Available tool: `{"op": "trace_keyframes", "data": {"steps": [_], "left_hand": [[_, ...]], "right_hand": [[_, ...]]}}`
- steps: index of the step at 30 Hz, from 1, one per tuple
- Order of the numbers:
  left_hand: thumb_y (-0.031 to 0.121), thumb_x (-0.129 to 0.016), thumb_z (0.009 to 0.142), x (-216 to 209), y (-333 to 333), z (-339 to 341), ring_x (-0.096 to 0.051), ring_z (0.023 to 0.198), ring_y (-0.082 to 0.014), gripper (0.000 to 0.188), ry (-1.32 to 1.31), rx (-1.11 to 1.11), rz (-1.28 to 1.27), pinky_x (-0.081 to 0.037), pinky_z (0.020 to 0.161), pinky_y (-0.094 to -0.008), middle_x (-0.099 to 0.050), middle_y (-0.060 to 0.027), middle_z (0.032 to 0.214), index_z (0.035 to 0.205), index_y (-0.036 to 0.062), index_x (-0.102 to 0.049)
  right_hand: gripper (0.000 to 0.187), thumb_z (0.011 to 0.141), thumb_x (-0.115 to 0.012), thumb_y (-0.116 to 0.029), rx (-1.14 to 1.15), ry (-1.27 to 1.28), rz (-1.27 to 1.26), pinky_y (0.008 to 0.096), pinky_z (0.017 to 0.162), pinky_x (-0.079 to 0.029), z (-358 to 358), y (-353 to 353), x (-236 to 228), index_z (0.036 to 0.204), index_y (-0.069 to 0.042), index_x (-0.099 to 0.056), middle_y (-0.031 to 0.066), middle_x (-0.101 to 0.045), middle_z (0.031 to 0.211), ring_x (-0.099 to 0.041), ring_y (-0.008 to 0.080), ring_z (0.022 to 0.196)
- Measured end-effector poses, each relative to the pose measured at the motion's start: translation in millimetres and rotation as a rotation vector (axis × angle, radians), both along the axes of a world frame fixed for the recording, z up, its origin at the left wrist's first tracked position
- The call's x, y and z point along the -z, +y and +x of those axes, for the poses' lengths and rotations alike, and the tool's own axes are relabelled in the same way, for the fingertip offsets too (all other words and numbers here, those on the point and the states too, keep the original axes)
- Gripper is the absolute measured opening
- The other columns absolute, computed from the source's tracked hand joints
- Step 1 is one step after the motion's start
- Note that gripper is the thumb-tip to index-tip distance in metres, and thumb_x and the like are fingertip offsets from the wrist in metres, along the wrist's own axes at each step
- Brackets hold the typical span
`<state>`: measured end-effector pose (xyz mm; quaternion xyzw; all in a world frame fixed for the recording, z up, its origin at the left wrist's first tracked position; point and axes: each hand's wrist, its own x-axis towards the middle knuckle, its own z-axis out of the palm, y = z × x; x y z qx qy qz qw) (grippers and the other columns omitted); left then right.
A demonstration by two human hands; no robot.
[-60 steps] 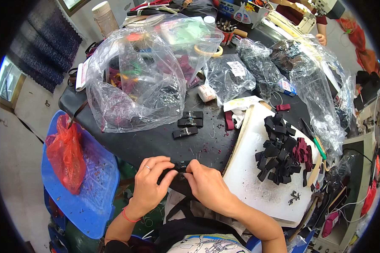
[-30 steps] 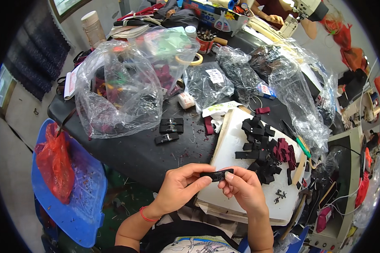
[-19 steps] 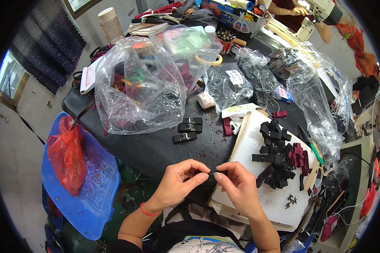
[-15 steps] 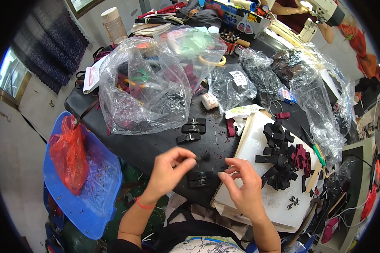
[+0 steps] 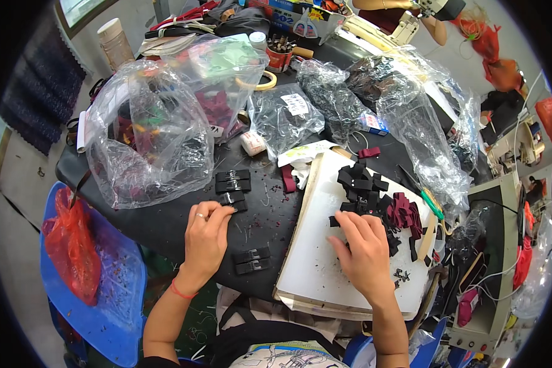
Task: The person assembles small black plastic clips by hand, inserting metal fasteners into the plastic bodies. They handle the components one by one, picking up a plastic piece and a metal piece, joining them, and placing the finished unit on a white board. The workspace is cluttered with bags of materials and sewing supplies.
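My left hand (image 5: pixel 205 239) has its thumb and fingers pinched at the end of a black ribbon piece with a shiny metal part (image 5: pixel 231 199) on the dark table. Just beyond it lie similar black ribbon pieces (image 5: pixel 233 180), side by side. A second group of black ribbon pieces (image 5: pixel 251 260) sits nearer me. Over a white board (image 5: pixel 306 245), my right hand (image 5: pixel 367 254) is open, thumb apart from curved fingers. Its fingertips reach a pile of black ribbon loops (image 5: pixel 362 187), and they hide part of it. Maroon ribbon loops (image 5: pixel 403 211) lie to the right.
Small dark metal parts (image 5: pixel 402 276) lie on the board, with green-handled scissors (image 5: pixel 432 205) beyond. Clear plastic bags (image 5: pixel 153 135) crowd the table's back. A blue chair (image 5: pixel 119 294) holding a red bag (image 5: pixel 73 245) stands at left. A person's arm (image 5: pixel 435 27) is by a sewing machine.
My left hand has moved forward, from between the two groups to the farther black pieces. My right hand has gone from the table onto the board's ribbon pile. The view has shifted right.
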<state>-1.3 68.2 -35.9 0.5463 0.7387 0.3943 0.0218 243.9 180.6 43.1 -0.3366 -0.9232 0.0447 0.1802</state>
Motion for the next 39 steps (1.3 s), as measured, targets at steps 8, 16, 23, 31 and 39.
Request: {"op": "trace_keyframes", "data": {"steps": [8, 16, 23, 31, 39], "left_hand": [[0.003, -0.070, 0.081, -41, -5, 26, -0.065, 0.093, -0.0226, 0.023, -0.315, 0.121, 0.075, -0.052, 0.082, -0.0319, -0.065, -0.0132, 0.107, 0.104, 0.0017, -0.068], [0.004, -0.060, 0.094, -43, -1, 66, -0.060, 0.105, -0.0140, 0.032, -1.405, 0.399, 0.078, -0.049, 0.094, -0.0275, -0.061, -0.0116, 0.118, 0.124, -0.0056, -0.057], [0.004, -0.064, 0.092, -50, -8, 49, -0.060, 0.096, -0.0100, 0.033, -1.392, 0.367, -0.076, -0.051, 0.085, -0.0240, -0.064, -0.0080, 0.109, 0.123, -0.0040, -0.057], [0.006, -0.066, 0.091, -53, -16, 27, -0.061, 0.093, -0.0090, 0.040, -1.509, 0.423, -0.259, -0.052, 0.082, -0.0227, -0.065, -0.0096, 0.104, 0.127, -0.0032, -0.051], [0.002, -0.065, 0.089, -57, -9, 36, -0.058, 0.096, -0.0087, 0.037, -1.440, 0.235, 0.027, -0.049, 0.084, -0.0232, -0.060, -0.0072, 0.110, 0.123, -0.0004, -0.052]], "right_hand": [[0.017, 0.091, -0.060, -0.001, 0.176, 0.463, -0.298, 0.0300, 0.063, -0.052, -17, -10, -8, 0.107, 0.005, -0.062, 0.0132, -0.066, 0.085, -0.066, 0.0216, 0.071], [0.023, 0.098, -0.055, -0.009, 0.156, 1.064, -1.416, 0.0298, 0.077, -0.058, -31, -27, 13, 0.115, 0.006, -0.060, 0.0126, -0.068, 0.094, -0.070, 0.0183, 0.081], [0.037, 0.086, -0.069, -0.003, -0.013, 0.804, -1.064, 0.0315, 0.082, -0.055, -33, -31, 16, 0.122, 0.000, -0.060, 0.0105, -0.066, 0.108, -0.063, 0.0169, 0.100], [0.038, 0.071, -0.078, -0.003, -0.269, 0.350, -0.662, 0.0352, 0.073, -0.051, -36, -26, 8, 0.108, -0.007, -0.069, 0.0075, -0.065, 0.098, -0.061, 0.0258, 0.088], [0.038, 0.071, -0.077, -0.004, -0.211, 0.319, -0.395, 0.0385, 0.069, -0.048, -72, -42, 8, 0.105, 0.000, -0.060, 0.0111, -0.058, 0.086, -0.057, 0.0305, 0.083]]}}
